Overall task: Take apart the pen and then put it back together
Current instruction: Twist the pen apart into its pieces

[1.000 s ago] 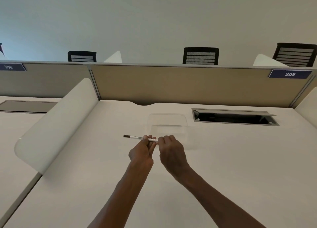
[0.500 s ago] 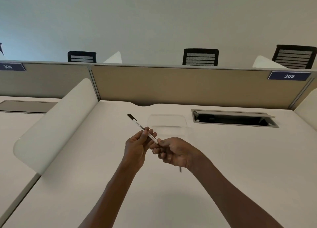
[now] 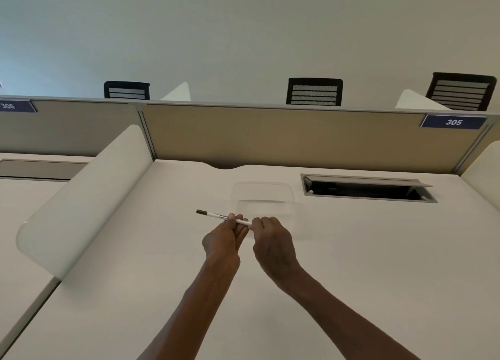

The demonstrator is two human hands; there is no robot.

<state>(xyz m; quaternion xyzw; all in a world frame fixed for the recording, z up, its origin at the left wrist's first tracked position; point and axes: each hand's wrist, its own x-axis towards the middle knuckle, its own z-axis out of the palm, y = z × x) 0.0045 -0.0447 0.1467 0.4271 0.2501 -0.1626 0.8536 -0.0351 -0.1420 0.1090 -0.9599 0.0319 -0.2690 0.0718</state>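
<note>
Head view: pen (image 3: 216,215), slim, white, dark-tipped, held level above the desk (image 3: 351,251). Left hand (image 3: 224,240) fingers pinch mid-barrel; right hand (image 3: 270,240) fingers closed on its right end. Likely light, stiff, smooth plastic; small parts could slip. Grip barrel, twist end. Pale desk, tan partition (image 3: 270,135), chairs beyond.

Both bare forearms reach forward and converge over the middle of the desk; the left hand (image 3: 223,240) is curled with its back to the camera, fingers closed round the pen (image 3: 220,216) near the middle of its barrel; the right hand (image 3: 272,242) sits just beside it, knuckles up, fingertips pinching the pen's near end; the two hands almost touch.
</note>
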